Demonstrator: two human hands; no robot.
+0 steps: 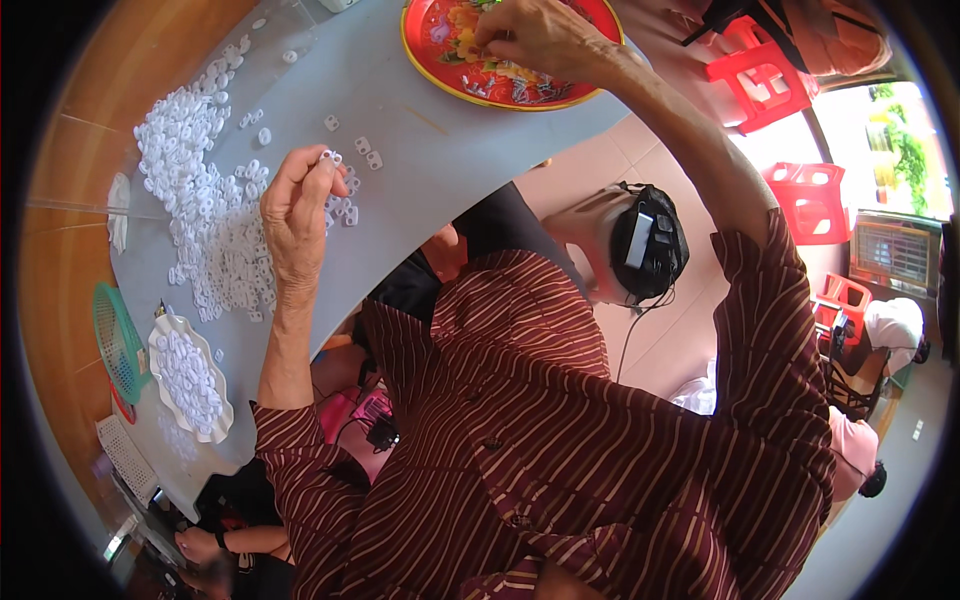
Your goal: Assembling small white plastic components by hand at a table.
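My left hand (298, 205) is raised over the grey table (420, 150), thumb and fingertips pinching a small white plastic piece (331, 157) with holes in it. Beside and beneath that hand spreads a large heap of similar white pieces (185, 150), and several lie loose near its fingertips. At the far side, my right hand (540, 38) reaches over a round red tray (425, 60) with a yellow rim and a flower pattern. Its fingers are curled together at the tray's surface; what they hold, if anything, is hidden. Small thin silvery bits (535, 92) lie scattered in the tray.
A scalloped white dish (222, 425) full of white pieces stands near a green mesh basket (120, 340) at the left. Beyond the table's right edge are a black bag-like object (650, 245) and red plastic stools (808, 203). Other people sit nearby, one person's forearm (255, 540) at lower left.
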